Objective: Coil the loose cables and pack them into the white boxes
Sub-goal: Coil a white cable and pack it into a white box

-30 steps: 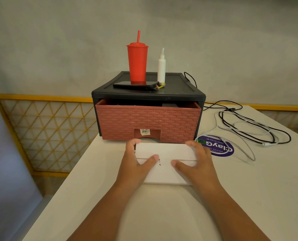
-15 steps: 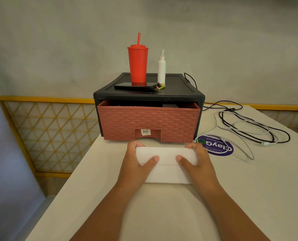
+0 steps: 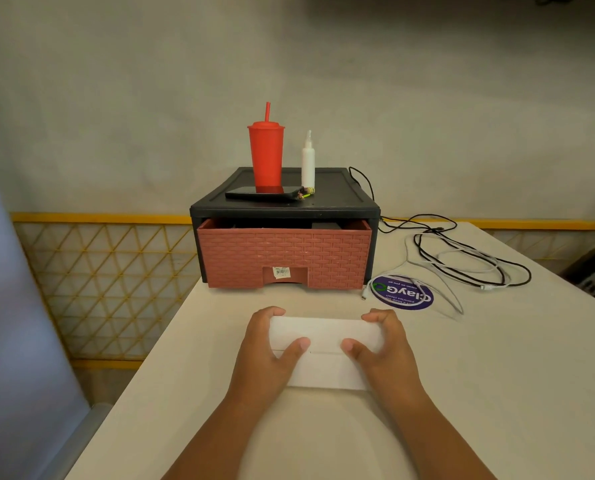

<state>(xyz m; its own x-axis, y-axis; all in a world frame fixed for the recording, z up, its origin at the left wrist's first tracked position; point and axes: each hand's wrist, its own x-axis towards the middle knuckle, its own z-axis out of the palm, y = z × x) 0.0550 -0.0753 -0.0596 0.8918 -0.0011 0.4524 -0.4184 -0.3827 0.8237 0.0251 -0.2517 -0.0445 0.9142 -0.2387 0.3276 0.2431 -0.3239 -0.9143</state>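
We hold the white box by its short ends, its long axis running left to right on the surface, near us. The left grip and right grip both curl round it, thumbs on the lid. The loose cables lie far right, nearer the right grip.

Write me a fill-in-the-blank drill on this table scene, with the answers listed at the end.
1. The left hand and the right hand grip the ends of a ____ box.
2. The loose cables lie on the table to the ____ of the drawer unit.
3. On top of the drawer unit, a white bottle stands beside a ____ cup with a straw.

Missing words: white; right; red.
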